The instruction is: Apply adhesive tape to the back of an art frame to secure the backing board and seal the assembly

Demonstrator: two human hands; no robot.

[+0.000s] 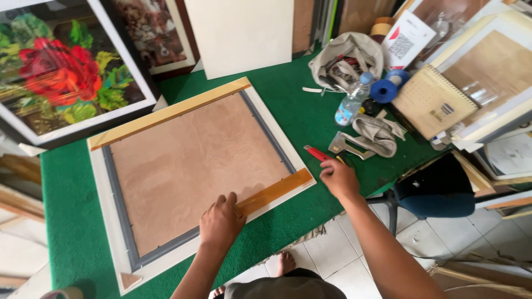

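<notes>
Left hand (pixel 221 218) pressed flat, fingers curled, on tape (pixel 275 191) along frame (pixel 105 221) edge. Right hand (pixel 339 177) loosely closed, empty, beside red cutter (pixel 317 153).

Left hand (pixel 221 220): bare, no glove, ring or watch visible; forearm uncovered to the frame edge. Right hand (pixel 339 178): bare, no glove or jewellery visible; forearm likewise without a sleeve. Torso: a dark grey-olive garment (pixel 285 288) shows at the bottom edge, cut not discernible. Foot (pixel 281 262): bare, no shoe or sandal seen.
</notes>
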